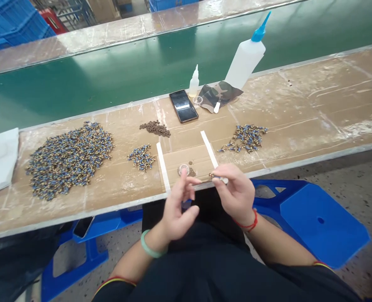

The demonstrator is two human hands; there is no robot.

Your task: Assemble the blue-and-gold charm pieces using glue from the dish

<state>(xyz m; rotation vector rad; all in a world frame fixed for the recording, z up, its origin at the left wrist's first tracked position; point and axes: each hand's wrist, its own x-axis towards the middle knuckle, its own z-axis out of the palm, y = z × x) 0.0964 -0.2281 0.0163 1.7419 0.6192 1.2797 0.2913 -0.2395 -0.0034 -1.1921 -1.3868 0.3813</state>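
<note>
My right hand [236,193] pinches a small blue-and-brass metal part [215,175] between thumb and fingertips, at the table's front edge. My left hand [179,209] is beside it, fingers apart and holding nothing that I can see. Just beyond the left fingers sit a small clear round dish [183,169] and a few tiny brown pieces [191,172], on cardboard between two white strips [163,167]. A small pile of the blue-and-brass parts [141,157] lies left of the strips, and another pile [250,137] lies to the right.
A large heap of the same parts [71,159] covers the left side, near a white sheet [0,161]. Farther back are brown pieces [156,128], a phone [183,106], a small dropper bottle [194,82] and a large white bottle [245,61]. A blue stool [321,222] stands at right.
</note>
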